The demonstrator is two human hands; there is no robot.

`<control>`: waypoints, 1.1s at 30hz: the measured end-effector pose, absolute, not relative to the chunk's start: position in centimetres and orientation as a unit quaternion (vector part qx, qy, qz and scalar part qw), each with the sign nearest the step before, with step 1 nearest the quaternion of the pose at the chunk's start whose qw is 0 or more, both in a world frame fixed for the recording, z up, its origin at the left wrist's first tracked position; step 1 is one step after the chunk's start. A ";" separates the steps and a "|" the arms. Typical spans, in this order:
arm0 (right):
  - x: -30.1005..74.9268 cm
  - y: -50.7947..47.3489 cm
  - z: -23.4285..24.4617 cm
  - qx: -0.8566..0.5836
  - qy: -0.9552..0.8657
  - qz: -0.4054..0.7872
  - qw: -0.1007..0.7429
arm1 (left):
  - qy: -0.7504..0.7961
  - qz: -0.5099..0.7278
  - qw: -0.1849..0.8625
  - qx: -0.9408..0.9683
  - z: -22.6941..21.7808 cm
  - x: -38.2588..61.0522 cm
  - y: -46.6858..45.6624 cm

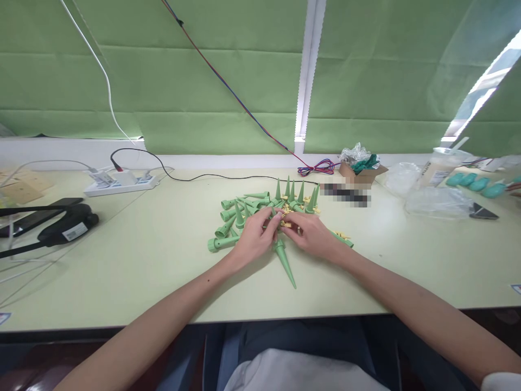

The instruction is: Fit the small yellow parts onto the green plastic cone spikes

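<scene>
Lettering on the cup [438,169] and white label [75,232] is unreadable.

Left arm [163,321]: bare, slanting up from my view's lower left.
Right arm [411,293]: bare, slanting up from my lower right.
Left hand [255,236]: I see thumb and fingers curled inward.
Right hand [312,233]: fingers bent, tips near the left's.
</scene>
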State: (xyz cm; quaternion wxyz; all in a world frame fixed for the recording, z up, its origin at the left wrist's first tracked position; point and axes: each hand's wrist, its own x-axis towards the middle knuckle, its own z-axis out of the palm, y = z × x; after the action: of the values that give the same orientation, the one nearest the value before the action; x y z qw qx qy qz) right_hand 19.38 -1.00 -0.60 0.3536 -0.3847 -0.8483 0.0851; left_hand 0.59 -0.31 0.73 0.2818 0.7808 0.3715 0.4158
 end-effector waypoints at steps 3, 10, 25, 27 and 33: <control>19.4 -1.1 -0.5 -0.375 -0.858 0.074 0.344 | 0.373 0.411 0.272 0.786 0.7 0.6 -0.3; 19.4 -1.0 -0.8 -0.354 -0.859 0.100 0.356 | 0.378 0.408 0.247 0.794 0.8 0.6 -0.5; 19.3 -0.8 -0.9 -0.315 -0.854 0.118 0.396 | 0.396 0.397 0.222 0.798 0.9 0.6 -0.6; 19.2 -0.8 -0.9 -0.315 -0.854 0.116 0.397 | 0.396 0.398 0.219 0.798 0.8 0.6 -0.5; 19.2 -0.8 -0.8 -0.315 -0.850 0.119 0.405 | 0.392 0.400 0.221 0.799 0.6 0.6 -0.4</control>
State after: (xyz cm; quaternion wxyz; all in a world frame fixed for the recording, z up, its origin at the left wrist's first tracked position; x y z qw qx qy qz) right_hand 19.16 -0.84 -0.83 0.4050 -0.3145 -0.8502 0.1188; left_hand 0.56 -0.41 0.58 0.2206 0.7985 0.3918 0.4002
